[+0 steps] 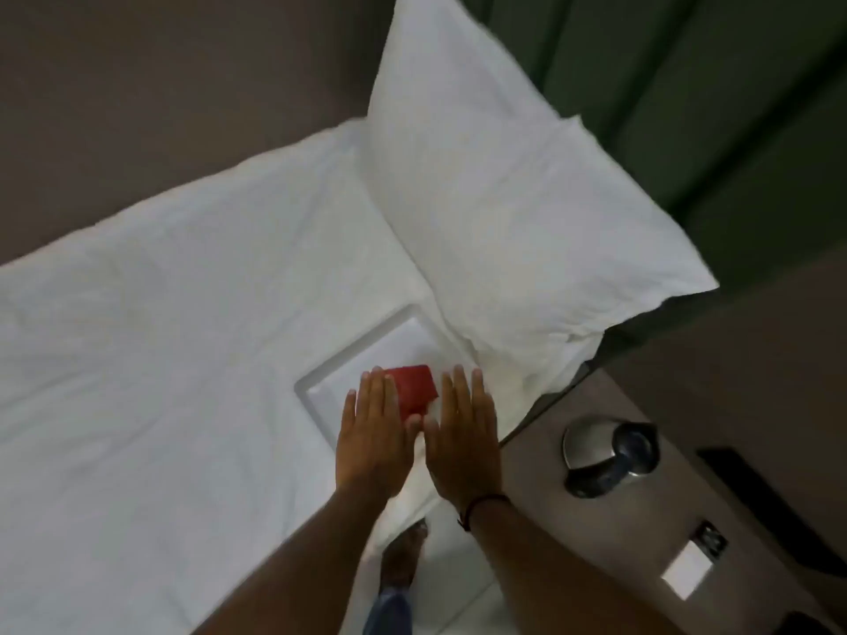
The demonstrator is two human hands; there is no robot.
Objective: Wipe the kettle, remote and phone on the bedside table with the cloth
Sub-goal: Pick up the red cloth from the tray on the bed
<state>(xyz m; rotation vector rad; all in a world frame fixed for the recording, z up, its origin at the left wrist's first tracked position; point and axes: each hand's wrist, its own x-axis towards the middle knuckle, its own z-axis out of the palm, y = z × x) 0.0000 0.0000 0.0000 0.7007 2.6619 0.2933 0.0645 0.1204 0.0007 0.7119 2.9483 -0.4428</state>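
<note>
Both hands open, flat, empty: left hand (373,433), right hand (463,437) over red cloth (415,389) on bed tray (316,396). Kettle (607,456) on counter (641,543), right; right hand nearer.

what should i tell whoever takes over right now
Left hand and right hand: both open and flat, holding nothing, over a white tray on the bed.
A red item sits on the tray between the fingertips; cannot tell if it is the cloth.
Kettle stands on the bedside table, untouched.
Remote and phone: not clearly identifiable.
Done: nothing visible. Left: take the cloth, wipe kettle, remote, phone.
</note>
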